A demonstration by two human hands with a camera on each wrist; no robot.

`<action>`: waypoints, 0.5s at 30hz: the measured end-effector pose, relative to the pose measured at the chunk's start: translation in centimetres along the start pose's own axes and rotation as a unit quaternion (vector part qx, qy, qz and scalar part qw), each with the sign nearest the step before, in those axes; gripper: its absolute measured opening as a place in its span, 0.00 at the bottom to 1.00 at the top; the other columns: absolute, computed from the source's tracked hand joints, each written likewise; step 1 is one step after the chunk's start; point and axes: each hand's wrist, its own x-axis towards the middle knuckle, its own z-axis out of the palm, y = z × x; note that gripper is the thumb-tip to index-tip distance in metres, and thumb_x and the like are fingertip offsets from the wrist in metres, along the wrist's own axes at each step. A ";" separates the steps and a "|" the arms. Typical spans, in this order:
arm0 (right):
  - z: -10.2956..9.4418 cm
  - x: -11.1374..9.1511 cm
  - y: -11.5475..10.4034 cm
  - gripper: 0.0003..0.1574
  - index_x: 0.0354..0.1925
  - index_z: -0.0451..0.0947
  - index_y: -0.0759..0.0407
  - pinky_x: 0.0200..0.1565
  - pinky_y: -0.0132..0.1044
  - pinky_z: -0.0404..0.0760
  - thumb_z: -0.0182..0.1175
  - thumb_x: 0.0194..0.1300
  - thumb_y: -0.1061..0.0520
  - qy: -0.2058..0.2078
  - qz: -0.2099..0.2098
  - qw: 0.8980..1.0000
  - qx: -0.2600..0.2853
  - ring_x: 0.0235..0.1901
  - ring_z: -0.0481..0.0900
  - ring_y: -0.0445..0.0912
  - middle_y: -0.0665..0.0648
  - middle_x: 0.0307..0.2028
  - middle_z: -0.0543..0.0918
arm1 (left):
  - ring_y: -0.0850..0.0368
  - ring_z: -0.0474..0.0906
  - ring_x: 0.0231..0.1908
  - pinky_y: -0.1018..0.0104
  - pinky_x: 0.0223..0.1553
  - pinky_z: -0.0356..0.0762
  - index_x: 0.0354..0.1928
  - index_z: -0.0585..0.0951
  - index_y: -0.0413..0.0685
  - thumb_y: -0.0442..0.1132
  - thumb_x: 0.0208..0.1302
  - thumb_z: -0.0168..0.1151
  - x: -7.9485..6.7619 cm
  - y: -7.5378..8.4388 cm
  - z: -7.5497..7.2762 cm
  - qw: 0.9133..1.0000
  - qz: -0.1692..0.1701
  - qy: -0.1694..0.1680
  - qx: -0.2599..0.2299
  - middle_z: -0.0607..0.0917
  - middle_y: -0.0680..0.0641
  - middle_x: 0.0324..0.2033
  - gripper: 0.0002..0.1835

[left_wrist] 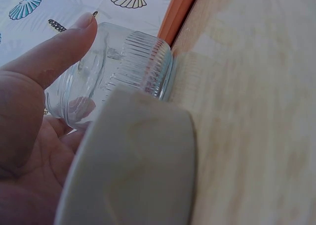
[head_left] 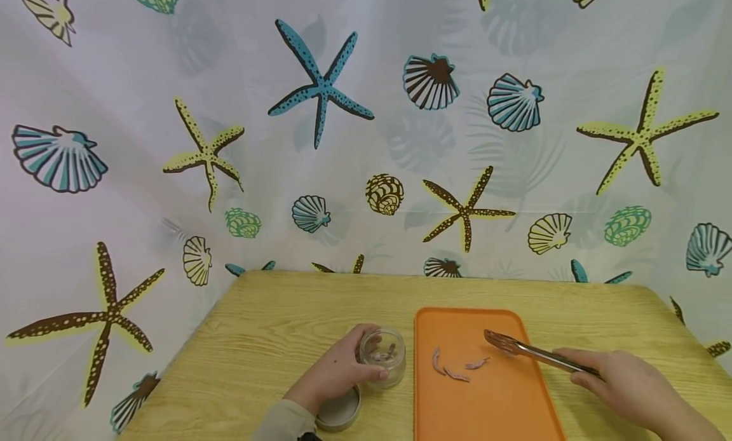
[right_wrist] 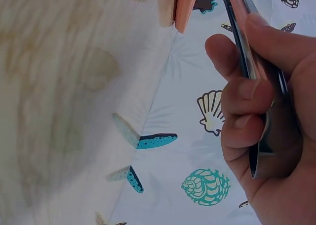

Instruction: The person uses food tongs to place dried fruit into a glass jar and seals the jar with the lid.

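My left hand (head_left: 342, 366) grips a clear glass jar (head_left: 394, 372) on the table, its mouth uncovered. A few small brownish-pink pieces lie inside. Just below this hand is a round lid (head_left: 340, 410), partly hidden by the wrist; a pale object (left_wrist: 133, 156), probably that lid, blocks part of the left wrist view. My right hand (head_left: 626, 384) holds metal tongs (head_left: 549, 355), fingers curled round the arms. The tongs' tips hover over or touch the orange tray (head_left: 486, 409); I cannot tell which. Nothing shows between them. Three thin greyish-pink strips (head_left: 456, 375) lie on the tray.
The wooden table (head_left: 320, 301) runs back to a pale curtain (head_left: 366, 149) printed with starfish and shells. The tray's raised rim stands just right of the jar, with a narrow gap between them.
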 end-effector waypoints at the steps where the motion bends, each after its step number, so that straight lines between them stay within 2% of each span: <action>1: 0.0 0.0 -0.1 0.28 0.64 0.80 0.48 0.28 0.39 0.71 0.66 0.67 0.48 0.001 -0.001 1.000 0.000 0.23 0.71 0.37 0.45 0.39 0.87 | 0.47 0.71 0.64 0.42 0.62 0.66 0.74 0.64 0.54 0.57 0.58 0.75 0.0 0.0 0.0 1.000 0.001 0.000 -0.001 0.74 0.45 0.67 0.46; 6: 0.0 -0.1 -0.4 0.28 0.66 0.79 0.47 0.25 0.36 0.64 0.65 0.69 0.47 0.012 -0.027 1.000 0.006 0.18 0.62 0.37 0.39 0.29 0.81 | 0.48 0.72 0.63 0.43 0.62 0.66 0.74 0.64 0.54 0.56 0.58 0.76 0.0 0.0 0.0 1.000 0.003 -0.002 -0.005 0.74 0.45 0.68 0.46; 9: -0.1 -0.1 -0.7 0.28 0.66 0.78 0.47 0.24 0.34 0.63 0.64 0.70 0.47 0.018 -0.051 0.998 0.018 0.18 0.61 0.35 0.37 0.27 0.79 | 0.48 0.72 0.64 0.42 0.62 0.66 0.74 0.64 0.54 0.56 0.57 0.76 0.1 -0.1 0.0 1.000 0.003 -0.002 -0.003 0.74 0.45 0.67 0.46; 15: -0.3 0.5 -1.9 0.29 0.66 0.79 0.49 0.24 0.34 0.65 0.62 0.71 0.43 0.015 -0.074 0.996 0.043 0.18 0.63 0.34 0.39 0.34 0.84 | 0.46 0.71 0.64 0.43 0.62 0.66 0.74 0.64 0.54 0.55 0.58 0.76 0.2 -0.3 -0.1 1.000 0.009 -0.006 -0.009 0.73 0.44 0.68 0.45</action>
